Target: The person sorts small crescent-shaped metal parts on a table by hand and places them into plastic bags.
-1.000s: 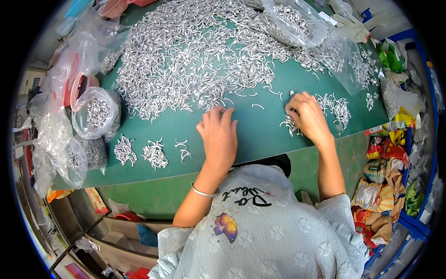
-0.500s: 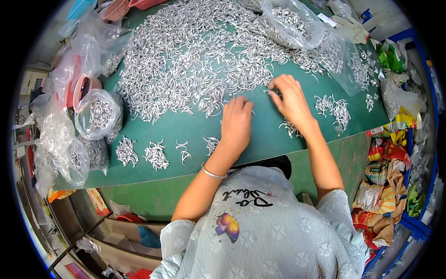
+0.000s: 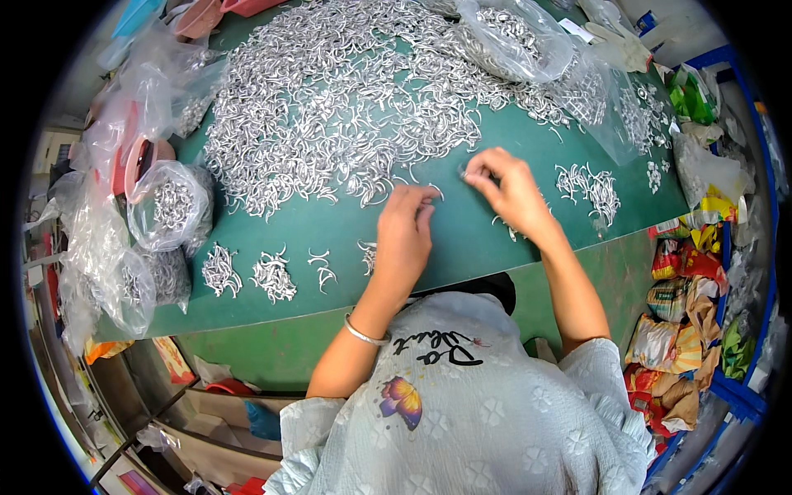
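Note:
A broad heap of small curved silver metal pieces (image 3: 305,107) covers the far part of the green table (image 3: 470,239). At the heap's near edge, my left hand (image 3: 404,231) is closed, thumb and fingers pinching a curved silver metal piece (image 3: 437,192). To its right my right hand (image 3: 510,188) is held in a pinch over bare table; a small blurred bit shows at its fingertips, too small to name. Along the near edge lie small piles of the same pieces (image 3: 273,275), one of them (image 3: 369,256) partly behind my left forearm. Another pile (image 3: 590,190) lies right of my right hand.
Clear plastic bags of silver pieces stand at the left (image 3: 173,206) and far right (image 3: 528,45). Pink and blue baskets (image 3: 198,16) sit at the far left. Beyond the table's right edge, a blue shelf (image 3: 742,396) stands beside colourful packages (image 3: 660,346).
My left hand has moved slightly left and nearer, and a curved piece now shows at its fingertips. My right hand has drawn back from the heap's edge, its fingers in a pinch.

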### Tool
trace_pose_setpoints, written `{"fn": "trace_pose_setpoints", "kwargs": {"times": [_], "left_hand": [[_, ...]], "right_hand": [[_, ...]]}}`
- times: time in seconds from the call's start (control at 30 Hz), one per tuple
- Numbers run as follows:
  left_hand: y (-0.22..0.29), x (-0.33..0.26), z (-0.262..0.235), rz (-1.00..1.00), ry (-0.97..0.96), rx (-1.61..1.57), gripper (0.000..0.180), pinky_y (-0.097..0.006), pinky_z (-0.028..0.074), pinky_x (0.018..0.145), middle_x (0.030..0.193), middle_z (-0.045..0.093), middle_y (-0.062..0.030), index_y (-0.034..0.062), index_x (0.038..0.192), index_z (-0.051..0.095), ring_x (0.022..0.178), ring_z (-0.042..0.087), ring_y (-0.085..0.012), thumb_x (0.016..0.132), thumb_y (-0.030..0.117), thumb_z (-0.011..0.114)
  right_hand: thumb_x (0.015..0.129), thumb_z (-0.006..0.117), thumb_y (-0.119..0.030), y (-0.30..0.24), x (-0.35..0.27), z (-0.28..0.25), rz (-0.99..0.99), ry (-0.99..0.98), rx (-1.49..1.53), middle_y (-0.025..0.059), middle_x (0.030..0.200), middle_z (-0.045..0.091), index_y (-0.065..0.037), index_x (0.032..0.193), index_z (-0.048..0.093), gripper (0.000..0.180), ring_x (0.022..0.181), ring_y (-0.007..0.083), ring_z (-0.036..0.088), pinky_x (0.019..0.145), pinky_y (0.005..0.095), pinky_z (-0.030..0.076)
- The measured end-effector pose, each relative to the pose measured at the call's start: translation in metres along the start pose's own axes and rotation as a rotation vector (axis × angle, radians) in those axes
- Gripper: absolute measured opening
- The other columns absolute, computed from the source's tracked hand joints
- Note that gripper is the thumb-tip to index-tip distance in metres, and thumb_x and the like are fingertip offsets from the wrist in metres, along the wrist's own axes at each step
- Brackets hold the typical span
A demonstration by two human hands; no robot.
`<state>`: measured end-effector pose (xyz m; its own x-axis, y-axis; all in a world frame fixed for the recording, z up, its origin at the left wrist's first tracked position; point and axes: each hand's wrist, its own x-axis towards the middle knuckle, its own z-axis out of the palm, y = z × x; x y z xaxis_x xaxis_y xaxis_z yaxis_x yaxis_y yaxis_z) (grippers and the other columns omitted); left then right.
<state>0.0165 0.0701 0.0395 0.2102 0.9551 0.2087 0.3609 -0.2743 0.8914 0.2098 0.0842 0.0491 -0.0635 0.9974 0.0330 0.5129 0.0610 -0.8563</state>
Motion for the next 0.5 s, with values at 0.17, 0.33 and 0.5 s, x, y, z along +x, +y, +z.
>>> {"fn": "trace_pose_setpoints", "kwargs": {"times": [0.17, 0.33, 0.5], "left_hand": [[-0.001, -0.011, 0.011, -0.034, -0.034, -0.002, 0.026, -0.032, 0.049, 0.067, 0.093, 0.062, -0.0128, 0.0012, 0.104, 0.063, 0.08, 0.062, -0.0239, 0.081, -0.011, 0.061], [-0.003, -0.014, 0.013, 0.006, -0.007, 0.052, 0.023, -0.036, 0.05, 0.071, 0.096, 0.061, -0.0157, -0.0009, 0.105, 0.062, 0.083, 0.062, -0.0305, 0.084, -0.01, 0.058], [-0.002, -0.021, 0.015, 0.02, -0.022, 0.096, 0.018, -0.039, 0.049, 0.075, 0.099, 0.06, -0.018, -0.0017, 0.104, 0.062, 0.087, 0.06, -0.0368, 0.087, -0.006, 0.055]], "right_hand": [[0.08, 0.069, -0.006, -0.01, -0.022, -0.003, -0.33, -0.173, -0.345, 0.0088, 0.084, 0.062, -0.001, 0.087, 0.062, 0.011, 0.086, 0.0276, 0.057, 0.079, 0.0369, 0.043], [0.078, 0.069, -0.005, 0.017, -0.017, -0.024, -0.136, 0.123, -0.542, 0.0075, 0.093, 0.063, -0.005, 0.095, 0.066, 0.017, 0.094, 0.0264, 0.055, 0.083, 0.0378, 0.04], [0.077, 0.07, -0.005, 0.017, -0.013, -0.005, -0.173, 0.179, -0.669, 0.0071, 0.09, 0.062, -0.005, 0.092, 0.065, 0.015, 0.09, 0.0262, 0.055, 0.079, 0.0382, 0.038]]}}
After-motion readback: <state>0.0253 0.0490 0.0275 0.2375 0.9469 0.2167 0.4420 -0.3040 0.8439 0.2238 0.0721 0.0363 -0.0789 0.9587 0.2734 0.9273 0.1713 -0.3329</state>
